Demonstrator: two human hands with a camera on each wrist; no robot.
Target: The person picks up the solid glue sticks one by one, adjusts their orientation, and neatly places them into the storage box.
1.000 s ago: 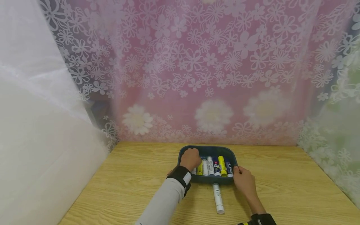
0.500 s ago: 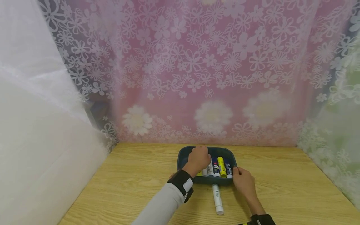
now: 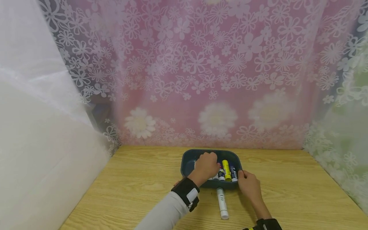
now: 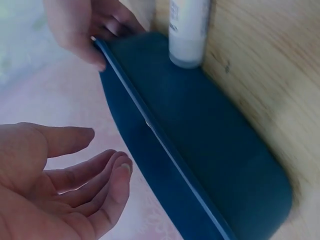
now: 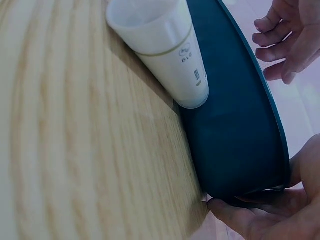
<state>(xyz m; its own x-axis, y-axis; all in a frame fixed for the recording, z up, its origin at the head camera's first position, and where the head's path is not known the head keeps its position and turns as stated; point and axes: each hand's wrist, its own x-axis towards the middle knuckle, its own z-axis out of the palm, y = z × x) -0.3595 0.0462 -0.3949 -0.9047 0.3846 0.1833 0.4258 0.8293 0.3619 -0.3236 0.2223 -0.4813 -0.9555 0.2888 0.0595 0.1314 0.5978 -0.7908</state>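
A dark teal plastic tray point(image 3: 188, 166) holds a row of glue sticks, among them a yellow glue stick point(image 3: 226, 171) and a dark blue glue stick point(image 3: 233, 174). My left hand point(image 3: 204, 166) is over the tray's middle and hides some of the sticks. In the left wrist view, that left hand point(image 4: 75, 185) has loosely bent fingers with nothing between thumb and fingertips. At the tray's right end, my right hand point(image 3: 249, 186) grips the rim; the right wrist view shows its thumb and fingers point(image 5: 232, 215) around the corner. A white glue stick point(image 3: 222, 204) lies outside, by the front wall.
The tray stands on a wood-grain table point(image 3: 143, 179). A pink floral curtain point(image 3: 178, 80) hangs along the table's back edge, and a white sheet point(image 3: 51, 143) slopes down on the left. A pale floral sheet point(image 3: 342, 153) borders the right side.
My left hand has moved rightward from the tray's left end to over its middle, covering different glue sticks. The right hand, tray and loose white glue stick stay almost in place.
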